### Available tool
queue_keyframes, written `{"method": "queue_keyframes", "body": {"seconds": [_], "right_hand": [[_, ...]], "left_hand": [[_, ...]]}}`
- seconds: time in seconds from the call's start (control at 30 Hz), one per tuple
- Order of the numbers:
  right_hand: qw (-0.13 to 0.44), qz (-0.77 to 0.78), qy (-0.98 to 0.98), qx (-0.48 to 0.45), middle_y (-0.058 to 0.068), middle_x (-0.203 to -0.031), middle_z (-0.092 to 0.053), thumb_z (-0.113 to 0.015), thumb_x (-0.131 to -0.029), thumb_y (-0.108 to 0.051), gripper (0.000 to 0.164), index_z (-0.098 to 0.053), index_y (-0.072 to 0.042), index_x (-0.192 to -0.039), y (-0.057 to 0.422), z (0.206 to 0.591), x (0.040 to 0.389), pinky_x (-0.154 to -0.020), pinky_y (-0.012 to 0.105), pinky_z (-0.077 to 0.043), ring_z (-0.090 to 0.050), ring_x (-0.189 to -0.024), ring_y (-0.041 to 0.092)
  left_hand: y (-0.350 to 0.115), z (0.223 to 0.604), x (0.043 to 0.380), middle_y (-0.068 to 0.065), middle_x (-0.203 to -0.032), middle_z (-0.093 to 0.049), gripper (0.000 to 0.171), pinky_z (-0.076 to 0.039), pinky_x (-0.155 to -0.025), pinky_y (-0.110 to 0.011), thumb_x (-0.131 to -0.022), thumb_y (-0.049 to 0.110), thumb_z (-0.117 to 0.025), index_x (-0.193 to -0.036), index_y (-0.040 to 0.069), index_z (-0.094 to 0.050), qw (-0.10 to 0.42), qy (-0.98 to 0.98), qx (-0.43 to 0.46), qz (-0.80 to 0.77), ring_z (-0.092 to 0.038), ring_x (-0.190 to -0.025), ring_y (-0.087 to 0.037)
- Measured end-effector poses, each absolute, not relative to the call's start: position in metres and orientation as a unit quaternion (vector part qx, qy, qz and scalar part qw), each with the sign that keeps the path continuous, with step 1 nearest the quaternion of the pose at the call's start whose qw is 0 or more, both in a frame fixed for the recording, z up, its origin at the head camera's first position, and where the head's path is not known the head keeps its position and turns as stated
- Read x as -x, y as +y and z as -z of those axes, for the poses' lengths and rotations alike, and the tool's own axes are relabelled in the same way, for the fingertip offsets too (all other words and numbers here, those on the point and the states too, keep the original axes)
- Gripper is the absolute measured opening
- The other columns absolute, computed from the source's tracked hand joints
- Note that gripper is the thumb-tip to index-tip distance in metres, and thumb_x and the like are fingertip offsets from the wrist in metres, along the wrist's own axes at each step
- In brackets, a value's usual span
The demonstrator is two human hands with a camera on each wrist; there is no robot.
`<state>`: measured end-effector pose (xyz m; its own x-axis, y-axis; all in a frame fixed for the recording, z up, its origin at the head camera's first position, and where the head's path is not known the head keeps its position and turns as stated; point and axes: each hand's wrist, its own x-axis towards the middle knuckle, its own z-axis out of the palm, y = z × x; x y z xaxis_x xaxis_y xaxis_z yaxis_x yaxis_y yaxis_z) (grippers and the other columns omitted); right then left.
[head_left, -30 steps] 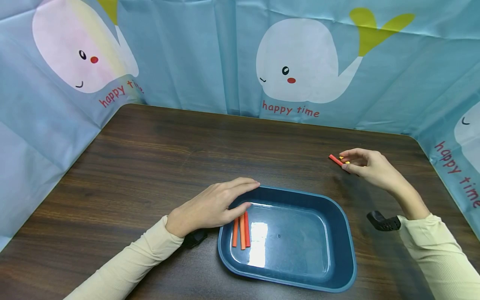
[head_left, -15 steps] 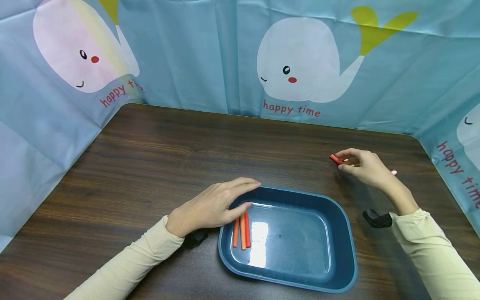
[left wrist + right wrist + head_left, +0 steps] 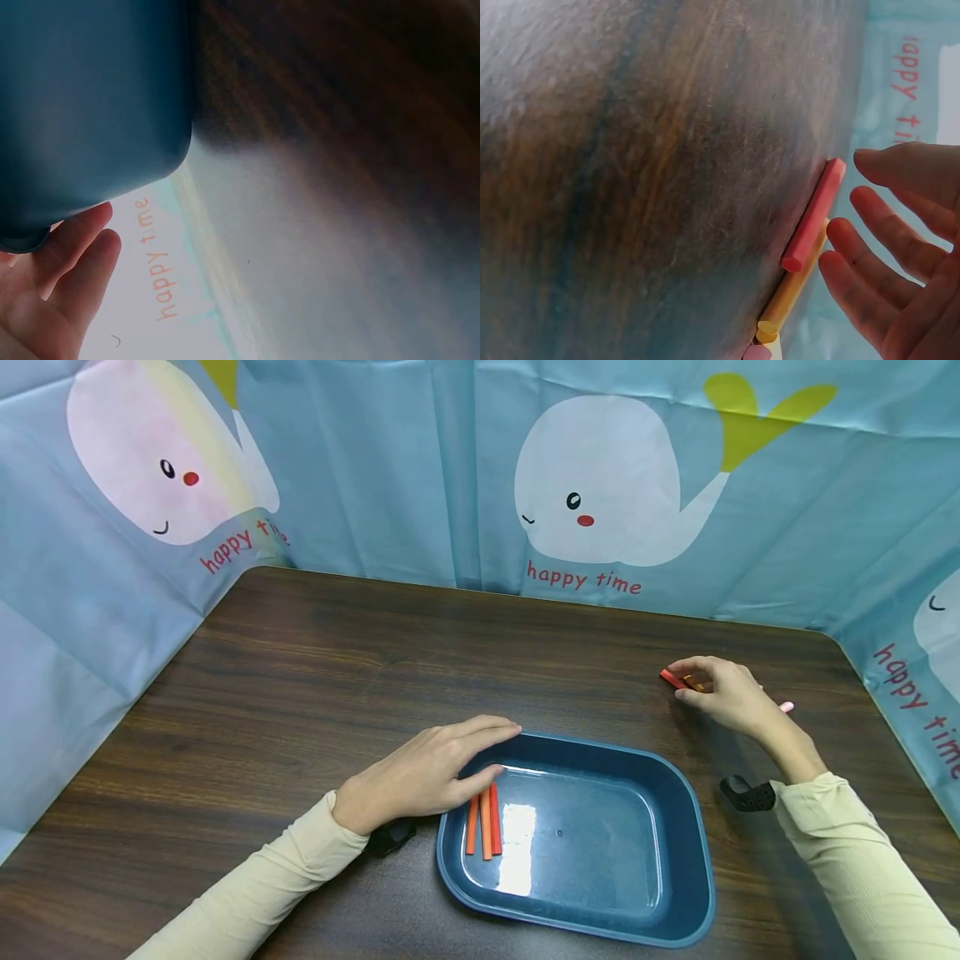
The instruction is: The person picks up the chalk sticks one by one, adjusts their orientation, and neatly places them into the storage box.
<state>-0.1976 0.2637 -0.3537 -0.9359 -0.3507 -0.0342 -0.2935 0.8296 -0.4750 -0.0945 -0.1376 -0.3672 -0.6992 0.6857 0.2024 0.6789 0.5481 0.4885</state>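
Observation:
In the head view my left hand (image 3: pixel 427 772) rests over the left far corner of a blue plastic bin (image 3: pixel 701 860), thumb over the inside and the other fingers along the rim. In the left wrist view its fairly straight fingers lie against the bin's outer wall (image 3: pixel 97 90). My right hand (image 3: pixel 731 695) is low over the table at the right, thumb and fingers apart around a red, chalk-like stick (image 3: pixel 815 217). In the right wrist view a gap shows between fingertips and stick. Beside it lie a yellow stick (image 3: pixel 791 296) and a pink one (image 3: pixel 786 707).
Three orange-red sticks (image 3: pixel 483 827) lie at the left end inside the bin. The dark wooden table (image 3: pixel 360 643) is bordered by a blue whale-print curtain (image 3: pixel 405 485). Black wrist gear (image 3: pixel 746 795) sticks out below the right cuff.
My right hand has moved slightly left, its fingers now around the red stick. The pink stick has come into view behind it. My left hand and the bin have stayed put.

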Motion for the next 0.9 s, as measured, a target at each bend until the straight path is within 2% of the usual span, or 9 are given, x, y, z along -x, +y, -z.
{"method": "queue_keyframes", "body": {"seconds": [0.33, 0.4, 0.47, 0.6, 0.9], "right_hand": [[0.043, 0.222, 0.955, 0.194, 0.029, -0.118, -0.065, -0.067, -0.090, -0.001, 0.037, -0.060, 0.006, -0.126, 0.2647, 0.3589, 0.1994, -0.085, 0.058, -0.052, -0.065, -0.103, 0.045], [0.046, 0.223, 0.954, 0.195, 0.028, -0.118, -0.065, -0.067, -0.089, 0.000, 0.037, -0.060, 0.006, -0.125, 0.2646, 0.3593, 0.1995, -0.081, 0.051, -0.056, -0.067, -0.101, 0.044], [0.051, 0.226, 0.953, 0.193, 0.029, -0.117, -0.065, -0.067, -0.089, 0.000, 0.037, -0.060, 0.006, -0.125, 0.2642, 0.3597, 0.2000, -0.076, 0.039, -0.057, -0.068, -0.100, 0.043], [0.063, 0.225, 0.955, 0.185, 0.028, -0.117, -0.065, -0.067, -0.089, 0.000, 0.037, -0.061, 0.006, -0.124, 0.2636, 0.3604, 0.2011, -0.068, 0.020, -0.051, -0.069, -0.096, 0.040], [0.073, 0.204, 0.961, 0.170, 0.027, -0.113, -0.067, -0.066, -0.088, -0.001, 0.036, -0.061, 0.007, -0.123, 0.2636, 0.3620, 0.2029, -0.063, 0.022, -0.050, -0.068, -0.092, 0.035]], "left_hand": [[-0.1373, 0.3665, 0.0941, -0.006, -0.147, -0.053, 0.050, -0.049, -0.106, -0.037, -0.098, 0.024, -0.060, -0.144, 0.008, -0.051, 0.011, 0.881, -0.383, -0.277, -0.058, -0.128, -0.016], [-0.1372, 0.3665, 0.0942, -0.006, -0.147, -0.053, 0.050, -0.049, -0.107, -0.037, -0.098, 0.024, -0.060, -0.144, 0.008, -0.051, 0.011, 0.881, -0.384, -0.277, -0.057, -0.128, -0.016], [-0.1372, 0.3666, 0.0942, -0.006, -0.147, -0.053, 0.050, -0.049, -0.107, -0.037, -0.098, 0.024, -0.060, -0.144, 0.008, -0.051, 0.010, 0.880, -0.384, -0.278, -0.057, -0.129, -0.016], [-0.1371, 0.3668, 0.0942, -0.006, -0.146, -0.053, 0.049, -0.049, -0.106, -0.037, -0.098, 0.024, -0.060, -0.144, 0.008, -0.051, 0.008, 0.880, -0.385, -0.279, -0.058, -0.128, -0.016], [-0.1372, 0.3663, 0.0939, -0.006, -0.146, -0.053, 0.049, -0.050, -0.105, -0.036, -0.098, 0.024, -0.059, -0.144, 0.008, -0.051, 0.003, 0.880, -0.386, -0.276, -0.058, -0.127, -0.016]]}}
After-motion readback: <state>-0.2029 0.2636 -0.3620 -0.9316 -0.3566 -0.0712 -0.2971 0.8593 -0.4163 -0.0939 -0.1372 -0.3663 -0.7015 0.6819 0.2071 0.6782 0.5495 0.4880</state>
